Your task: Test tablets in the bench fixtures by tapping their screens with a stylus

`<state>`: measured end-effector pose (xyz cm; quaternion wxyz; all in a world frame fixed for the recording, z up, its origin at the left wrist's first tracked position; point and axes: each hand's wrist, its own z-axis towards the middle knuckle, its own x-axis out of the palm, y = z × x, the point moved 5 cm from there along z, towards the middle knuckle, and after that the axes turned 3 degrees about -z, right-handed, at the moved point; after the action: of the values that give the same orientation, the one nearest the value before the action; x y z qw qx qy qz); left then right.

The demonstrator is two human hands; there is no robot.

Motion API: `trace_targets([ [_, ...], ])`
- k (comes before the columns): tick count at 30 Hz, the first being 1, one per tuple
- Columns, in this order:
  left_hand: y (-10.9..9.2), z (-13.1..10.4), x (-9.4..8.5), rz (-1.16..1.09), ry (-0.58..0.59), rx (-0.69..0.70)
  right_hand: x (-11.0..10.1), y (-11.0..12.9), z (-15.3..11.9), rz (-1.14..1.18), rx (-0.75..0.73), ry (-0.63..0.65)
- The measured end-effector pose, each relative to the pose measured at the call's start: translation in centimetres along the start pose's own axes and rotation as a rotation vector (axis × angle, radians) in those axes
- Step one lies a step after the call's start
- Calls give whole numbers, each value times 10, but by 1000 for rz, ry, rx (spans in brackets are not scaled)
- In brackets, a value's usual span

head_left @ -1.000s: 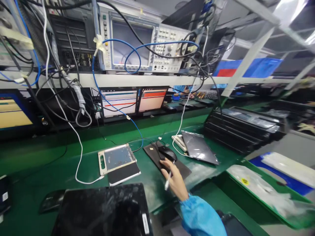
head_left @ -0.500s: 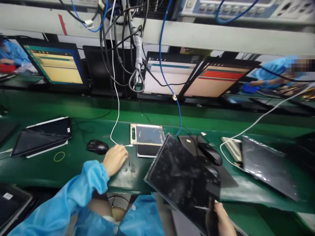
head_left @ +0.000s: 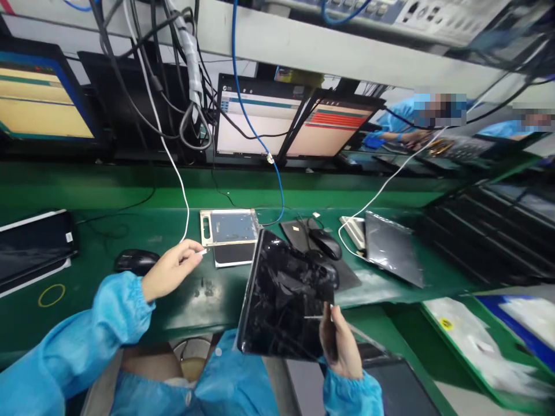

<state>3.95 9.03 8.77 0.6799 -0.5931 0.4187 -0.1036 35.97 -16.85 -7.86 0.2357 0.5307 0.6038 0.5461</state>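
Note:
My left hand (head_left: 176, 267) is closed on the white plug end of a cable (head_left: 180, 173), pinched between thumb and fingers above the green bench (head_left: 173, 320). My right hand (head_left: 344, 346) grips the lower right edge of a black glossy tablet (head_left: 281, 300), which is tilted over the bench's front edge. Its dark screen faces me and carries reflections. Behind the tablet's left edge, a pale frame with a grey panel (head_left: 234, 226) rests on a dark flat device (head_left: 236, 254).
A black mouse (head_left: 136, 262) lies left of my left hand; another mouse (head_left: 325, 244) sits on a dark pad. Tablets (head_left: 34, 245) lie at far left, a wrapped one (head_left: 392, 248) at right. Lit monitors (head_left: 260, 118) stand behind hanging cables. Green trays (head_left: 468, 358) hold bagged items. Co-workers (head_left: 394, 118) sit beyond.
The view has turned right. My left hand has lifted off the bench with the white plug in its fingers. My right hand has brought the tablet further into view and turned it more upright.

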Motion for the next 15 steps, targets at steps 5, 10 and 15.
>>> trace_targets([
  [5,-56,-46,19,-113,296,-172,4,8,5,76,11,-19],
  [10,-68,-61,29,-122,287,-228,10,17,3,68,-14,10],
  [15,-76,-64,27,57,262,-140,9,24,-3,8,-108,53],
])
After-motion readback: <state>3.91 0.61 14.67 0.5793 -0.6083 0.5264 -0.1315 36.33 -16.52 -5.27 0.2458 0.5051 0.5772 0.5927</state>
